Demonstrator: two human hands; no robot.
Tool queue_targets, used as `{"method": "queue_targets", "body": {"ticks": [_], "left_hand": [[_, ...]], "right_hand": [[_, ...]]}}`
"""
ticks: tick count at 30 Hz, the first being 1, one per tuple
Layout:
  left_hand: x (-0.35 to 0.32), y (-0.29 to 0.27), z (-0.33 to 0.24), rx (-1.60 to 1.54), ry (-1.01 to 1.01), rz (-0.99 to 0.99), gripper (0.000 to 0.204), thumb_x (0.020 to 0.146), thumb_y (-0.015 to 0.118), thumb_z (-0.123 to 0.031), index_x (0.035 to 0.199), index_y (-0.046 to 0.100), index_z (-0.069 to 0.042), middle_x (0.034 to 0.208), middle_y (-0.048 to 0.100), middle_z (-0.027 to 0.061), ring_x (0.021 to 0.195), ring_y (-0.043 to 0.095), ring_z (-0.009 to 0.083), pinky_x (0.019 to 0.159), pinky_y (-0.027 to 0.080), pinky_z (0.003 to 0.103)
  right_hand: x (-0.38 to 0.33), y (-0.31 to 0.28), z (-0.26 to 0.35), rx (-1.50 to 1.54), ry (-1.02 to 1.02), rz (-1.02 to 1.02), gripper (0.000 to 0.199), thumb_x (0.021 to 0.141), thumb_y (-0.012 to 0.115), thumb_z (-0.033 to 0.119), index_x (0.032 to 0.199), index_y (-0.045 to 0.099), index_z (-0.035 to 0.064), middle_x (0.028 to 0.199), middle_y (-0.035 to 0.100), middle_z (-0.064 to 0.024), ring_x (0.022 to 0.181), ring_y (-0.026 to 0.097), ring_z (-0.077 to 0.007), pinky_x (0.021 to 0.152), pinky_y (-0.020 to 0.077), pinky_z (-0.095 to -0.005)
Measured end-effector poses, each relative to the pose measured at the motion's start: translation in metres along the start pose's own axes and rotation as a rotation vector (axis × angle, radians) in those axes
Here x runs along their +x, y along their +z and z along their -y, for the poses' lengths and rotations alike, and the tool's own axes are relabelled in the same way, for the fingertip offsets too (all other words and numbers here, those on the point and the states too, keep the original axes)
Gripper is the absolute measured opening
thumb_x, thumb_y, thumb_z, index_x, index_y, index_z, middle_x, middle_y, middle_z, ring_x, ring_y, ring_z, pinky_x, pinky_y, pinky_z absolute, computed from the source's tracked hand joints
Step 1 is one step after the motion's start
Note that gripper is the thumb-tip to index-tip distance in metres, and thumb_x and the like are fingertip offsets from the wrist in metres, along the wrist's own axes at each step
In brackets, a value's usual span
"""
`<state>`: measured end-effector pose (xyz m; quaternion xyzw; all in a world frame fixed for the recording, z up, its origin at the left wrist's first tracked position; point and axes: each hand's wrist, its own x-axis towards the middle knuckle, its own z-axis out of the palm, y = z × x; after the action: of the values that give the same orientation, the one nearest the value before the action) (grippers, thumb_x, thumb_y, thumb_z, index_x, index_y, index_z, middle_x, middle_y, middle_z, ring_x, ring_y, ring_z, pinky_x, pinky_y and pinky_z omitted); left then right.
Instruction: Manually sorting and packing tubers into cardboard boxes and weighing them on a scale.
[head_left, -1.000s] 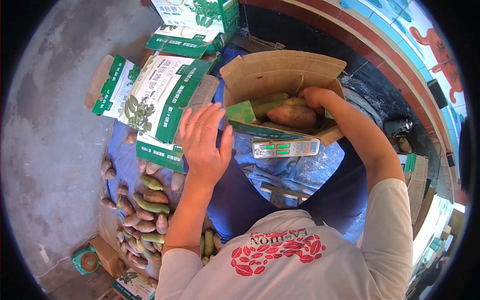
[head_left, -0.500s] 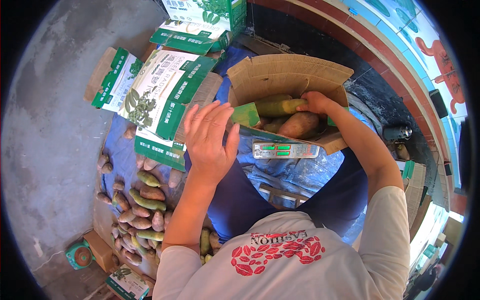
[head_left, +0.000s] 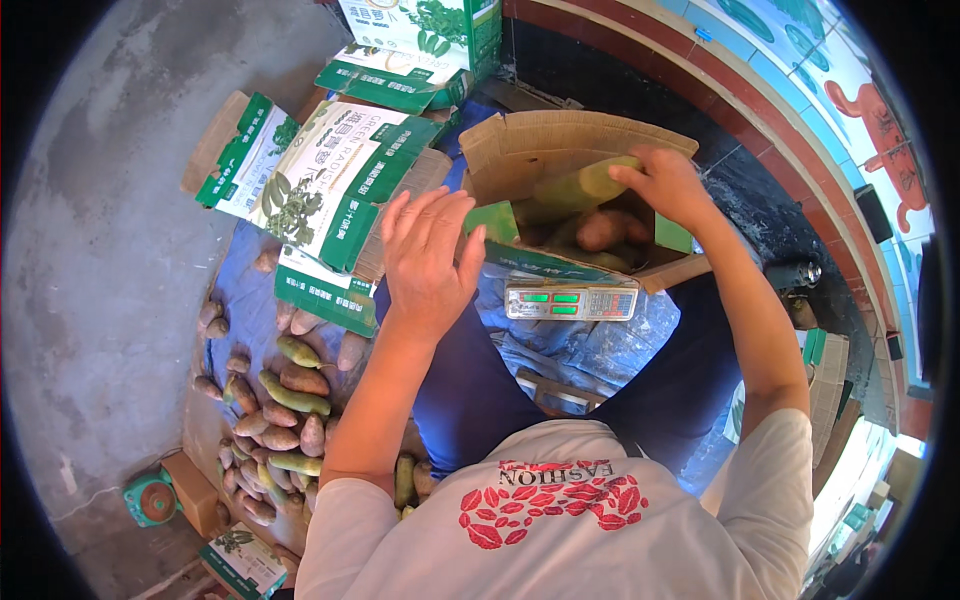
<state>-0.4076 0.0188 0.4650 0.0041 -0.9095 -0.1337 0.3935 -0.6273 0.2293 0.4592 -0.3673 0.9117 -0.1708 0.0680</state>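
Observation:
An open cardboard box with green side flaps stands in front of me. Inside it my right hand is closed round the far end of a long green radish, which lies slanted with that end raised. Under it, several more radishes fill the bottom, among them a reddish-brown one; the lower ones are partly hidden. My left hand is held up just left of the box, fingers stretched and thumb apart, with nothing in it. Against the box's near side sits a digital scale's panel with lit green displays.
Flattened white-and-green cartons lie left of the box, with another printed carton behind. A heap of reddish and green radishes spreads over the floor at left. A teal round device stands at the lower left. A blue sheet covers the floor.
My right hand has lifted its end of the green radish and moved slightly up and right, tilting the radish. My left hand stays spread beside the box. The whole view has shifted slightly.

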Motion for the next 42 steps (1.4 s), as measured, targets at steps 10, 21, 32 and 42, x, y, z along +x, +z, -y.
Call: {"method": "queue_targets", "body": {"ticks": [10,21,32,42], "left_hand": [[0.009,-0.005,-0.017,0.010,-0.038,0.074,0.071,0.060,0.076,-0.026,0.122,0.044,-0.012,0.133,0.038,0.0087,0.123,0.035,0.0305,0.100,0.020,0.054],[-0.070,-0.097,0.017,0.320,-0.372,-0.035,0.052,0.054,0.077,-0.019,0.100,0.055,-0.009,0.090,0.060,0.0077,0.087,0.057,0.0254,0.100,0.026,0.049],[-0.332,-0.156,0.085,0.414,-1.672,0.461,0.063,0.064,0.066,-0.049,0.104,0.056,-0.002,0.095,0.062,0.0210,0.094,0.059,0.0345,0.081,0.045,0.040],[-0.444,-0.163,0.092,0.623,-1.620,0.742,0.064,0.069,0.063,-0.052,0.123,0.047,-0.020,0.117,0.053,0.0088,0.109,0.051,0.0291,0.089,0.038,0.048]], "right_hand": [[-0.089,-0.066,0.059,0.768,0.071,-0.178,0.038,0.083,0.058,0.035,0.097,0.059,0.0002,0.070,0.050,0.0021,0.061,0.042,-0.0058,0.053,0.0318,-0.0212],[-0.108,-0.055,0.104,0.961,-0.238,-0.120,0.039,0.088,0.052,0.032,0.115,0.055,0.0032,0.079,0.052,-0.0014,0.070,0.049,-0.0103,0.070,0.0407,-0.0236],[-0.127,-0.028,0.033,0.952,0.091,-0.006,0.021,0.089,0.053,0.019,0.100,0.061,0.0037,0.074,0.054,0.0010,0.068,0.050,-0.0061,0.065,0.0413,-0.0203],[-0.159,-0.040,0.037,0.815,0.175,-0.100,0.020,0.090,0.050,0.018,0.099,0.060,0.0031,0.073,0.053,0.0016,0.068,0.049,-0.0063,0.063,0.0388,-0.0200]]}}
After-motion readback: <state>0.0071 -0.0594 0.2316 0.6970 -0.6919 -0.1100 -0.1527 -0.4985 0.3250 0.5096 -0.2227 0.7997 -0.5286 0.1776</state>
